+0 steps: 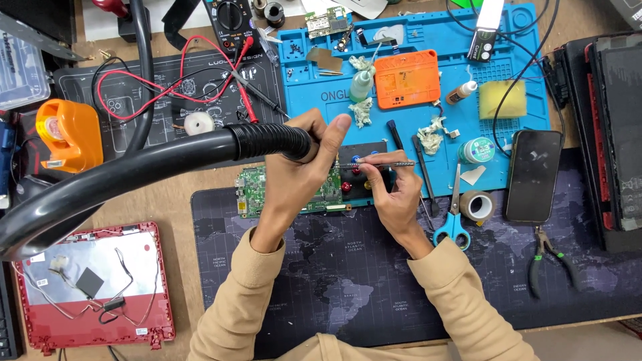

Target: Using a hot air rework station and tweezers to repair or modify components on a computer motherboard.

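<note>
circuit board [251, 190], green, lies at the dark world-map mat's [348, 281] top edge, mostly hidden under the left hand [294, 170], which is wrapped around the black hose's [200, 150] nozzle. right hand [394, 197] pinches slim metal tweezers [378, 162] level above the board. scissors [453, 210] and tape roll [477, 205] crowd the right; bare mat lies open toward the sleeves.

A wooden workbench [180, 200] carries a dark world-map desk mat [374, 281], a blue silicone repair mat [428, 87] and a black printed mat [120, 107]. A red laptop lid [93, 287], an orange tape dispenser [67, 134] and a stack of laptops [612, 134] also rest on it.
</note>
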